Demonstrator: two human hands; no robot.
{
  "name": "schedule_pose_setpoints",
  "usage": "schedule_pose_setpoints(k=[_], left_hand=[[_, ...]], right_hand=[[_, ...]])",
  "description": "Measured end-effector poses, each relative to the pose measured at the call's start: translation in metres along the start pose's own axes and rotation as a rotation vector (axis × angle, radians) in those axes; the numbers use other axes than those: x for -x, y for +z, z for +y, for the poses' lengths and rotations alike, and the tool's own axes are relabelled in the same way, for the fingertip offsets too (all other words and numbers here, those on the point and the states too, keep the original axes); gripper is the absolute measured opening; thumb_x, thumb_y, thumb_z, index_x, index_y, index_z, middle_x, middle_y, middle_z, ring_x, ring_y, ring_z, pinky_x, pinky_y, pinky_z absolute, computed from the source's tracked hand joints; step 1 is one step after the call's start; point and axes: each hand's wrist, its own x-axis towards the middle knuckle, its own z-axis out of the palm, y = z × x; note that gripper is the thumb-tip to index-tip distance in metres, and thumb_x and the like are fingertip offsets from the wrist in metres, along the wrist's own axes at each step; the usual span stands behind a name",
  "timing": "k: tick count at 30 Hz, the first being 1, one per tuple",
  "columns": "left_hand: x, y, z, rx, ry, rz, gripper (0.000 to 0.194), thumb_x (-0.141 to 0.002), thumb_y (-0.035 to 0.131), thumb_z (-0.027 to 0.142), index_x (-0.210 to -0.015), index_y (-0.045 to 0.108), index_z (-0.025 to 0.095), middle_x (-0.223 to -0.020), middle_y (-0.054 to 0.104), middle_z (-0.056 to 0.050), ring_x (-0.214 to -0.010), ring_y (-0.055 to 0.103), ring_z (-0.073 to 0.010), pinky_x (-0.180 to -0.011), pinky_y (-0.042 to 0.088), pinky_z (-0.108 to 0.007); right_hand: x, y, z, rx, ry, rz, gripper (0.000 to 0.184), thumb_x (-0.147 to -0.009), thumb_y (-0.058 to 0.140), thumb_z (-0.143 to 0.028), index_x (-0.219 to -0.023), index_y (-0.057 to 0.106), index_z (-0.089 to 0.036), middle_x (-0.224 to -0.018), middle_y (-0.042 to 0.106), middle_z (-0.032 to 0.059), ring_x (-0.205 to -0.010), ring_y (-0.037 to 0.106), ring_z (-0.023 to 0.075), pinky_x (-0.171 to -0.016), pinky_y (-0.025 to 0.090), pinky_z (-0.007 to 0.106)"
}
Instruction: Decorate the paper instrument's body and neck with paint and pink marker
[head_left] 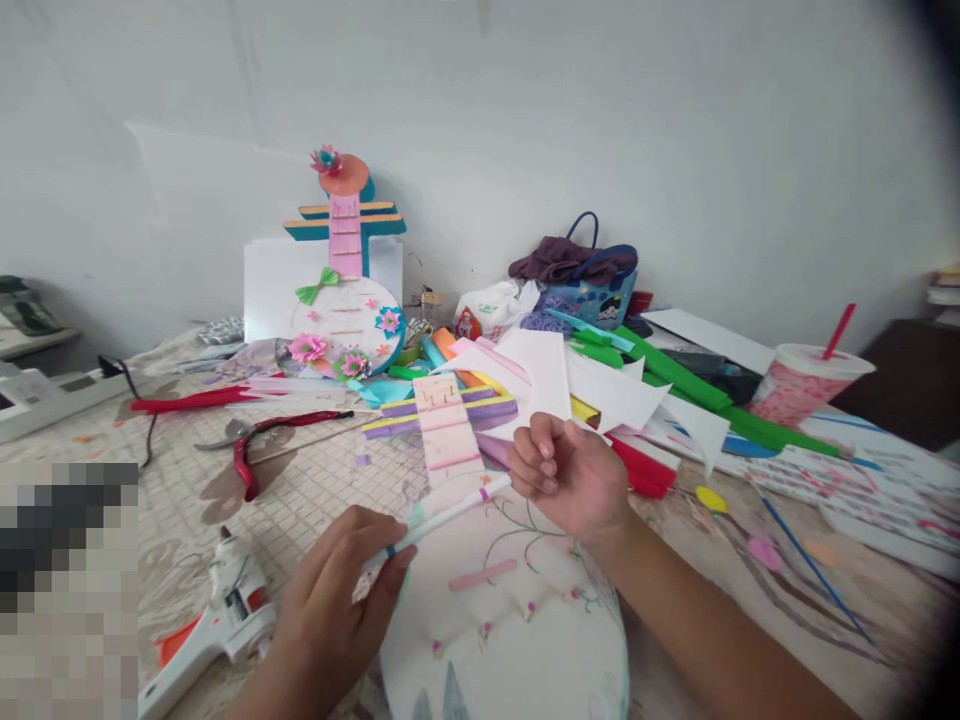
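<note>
My left hand (349,590) pinches a slim white marker (442,518) with a blue band and a purple band, slanting up to the right. The marker's far end meets the edge of my right hand (574,475), which is palm up with its fingers curled in; whatever it holds is hidden. Beneath both hands lies a round white board (517,650) with drawn green vines, a pink strip and several small pink-tipped pegs. From its top runs a pale pink neck (448,430) crossed by purple and yellow bars.
A finished-looking lute-shaped craft (345,310) leans at the back. White and coloured sheets (540,375) pile up behind the board. Left are a glue gun (232,600) and red-handled pruning shears (244,450); right, a drink cup (806,385) and a blue stick (817,570).
</note>
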Motion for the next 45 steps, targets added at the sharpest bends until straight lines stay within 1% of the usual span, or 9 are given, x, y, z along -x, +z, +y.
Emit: schedule_pose_setpoints(k=[6, 10, 12, 15, 19, 24, 28, 36, 45], left_hand=[[-0.007, -0.006, 0.006, -0.026, -0.042, 0.012, 0.002, -0.085, 0.05, 0.019, -0.087, 0.051, 0.018, -0.072, 0.059, 0.0, -0.066, 0.057, -0.0085, -0.059, 0.046, -0.016], [-0.008, -0.008, 0.007, 0.005, -0.015, 0.038, 0.004, -0.084, 0.051, 0.019, -0.089, 0.051, 0.018, -0.075, 0.06, 0.001, -0.068, 0.058, -0.0078, -0.061, 0.046, -0.015], [-0.007, -0.007, 0.006, 0.021, -0.033, 0.022, 0.006, -0.084, 0.051, 0.017, -0.09, 0.05, 0.018, -0.076, 0.06, 0.001, -0.07, 0.058, -0.0074, -0.062, 0.046, -0.015], [-0.005, -0.004, 0.005, 0.028, -0.082, -0.012, 0.008, -0.083, 0.05, 0.015, -0.091, 0.049, 0.019, -0.078, 0.06, 0.001, -0.073, 0.058, -0.0074, -0.066, 0.046, -0.015], [-0.003, -0.001, 0.003, 0.066, -0.12, -0.001, 0.011, -0.083, 0.05, 0.014, -0.093, 0.048, 0.019, -0.081, 0.06, 0.0, -0.076, 0.059, -0.0081, -0.068, 0.048, -0.017], [-0.002, -0.004, 0.002, -0.06, -0.109, 0.1, 0.01, -0.082, 0.052, 0.014, -0.09, 0.051, 0.02, -0.077, 0.062, 0.001, -0.071, 0.061, -0.0094, -0.063, 0.047, -0.019], [-0.001, -0.005, 0.001, -0.13, -0.077, 0.071, 0.007, -0.086, 0.049, 0.017, -0.091, 0.053, 0.02, -0.075, 0.063, 0.001, -0.067, 0.061, -0.01, -0.062, 0.045, -0.019], [-0.004, -0.008, 0.004, -0.12, -0.14, -0.015, 0.022, -0.09, 0.039, 0.019, -0.071, 0.048, 0.02, -0.054, 0.051, 0.004, -0.048, 0.049, -0.008, -0.048, 0.035, -0.02], [-0.006, -0.007, 0.001, -0.142, -0.173, 0.091, 0.008, -0.084, 0.05, 0.022, -0.09, 0.054, 0.019, -0.075, 0.061, 0.0, -0.067, 0.059, -0.0116, -0.059, 0.045, -0.021]], right_hand=[[0.002, 0.001, 0.002, 0.193, -0.045, -0.085, 0.03, -0.079, 0.054, -0.046, -0.066, 0.051, -0.019, -0.056, 0.035, -0.0051, -0.045, 0.028, 0.007, -0.043, 0.024, 0.021], [0.005, 0.0, -0.005, 0.827, -0.101, 0.029, 0.026, -0.075, 0.066, -0.034, -0.098, 0.059, -0.024, -0.08, 0.047, -0.0002, -0.062, 0.04, 0.0094, -0.053, 0.035, 0.022], [0.008, 0.001, -0.007, 1.049, -0.045, -0.058, 0.043, -0.076, 0.067, -0.033, -0.117, 0.054, -0.027, -0.092, 0.05, 0.0025, -0.069, 0.044, 0.0108, -0.057, 0.038, 0.022], [0.012, 0.005, -0.005, 1.125, -0.001, -0.207, 0.029, -0.082, 0.059, -0.034, -0.109, 0.059, -0.024, -0.091, 0.056, 0.0035, -0.066, 0.048, 0.0103, -0.055, 0.039, 0.022], [0.011, 0.008, 0.002, 1.111, 0.023, -0.082, 0.021, -0.087, 0.051, -0.036, -0.082, 0.06, -0.017, -0.066, 0.054, 0.0001, -0.052, 0.041, 0.0077, -0.047, 0.032, 0.021], [0.009, 0.003, 0.006, 0.908, 0.141, 0.025, 0.028, -0.085, 0.053, -0.044, -0.077, 0.055, -0.017, -0.059, 0.049, -0.0023, -0.044, 0.034, 0.006, -0.039, 0.025, 0.019], [0.01, 0.003, 0.009, 0.904, 0.114, 0.061, 0.029, -0.085, 0.052, -0.043, -0.074, 0.055, -0.016, -0.059, 0.05, -0.0015, -0.044, 0.035, 0.0057, -0.039, 0.027, 0.02], [0.014, 0.009, 0.01, 0.972, -0.004, 0.043, 0.023, -0.086, 0.053, -0.037, -0.081, 0.061, -0.017, -0.066, 0.056, 0.001, -0.051, 0.045, 0.0078, -0.046, 0.037, 0.021], [0.007, 0.001, 0.013, 0.606, 0.051, 0.095, 0.015, -0.082, 0.06, -0.033, -0.089, 0.06, -0.019, -0.064, 0.056, -0.0019, -0.046, 0.048, 0.0057, -0.038, 0.034, 0.017]])
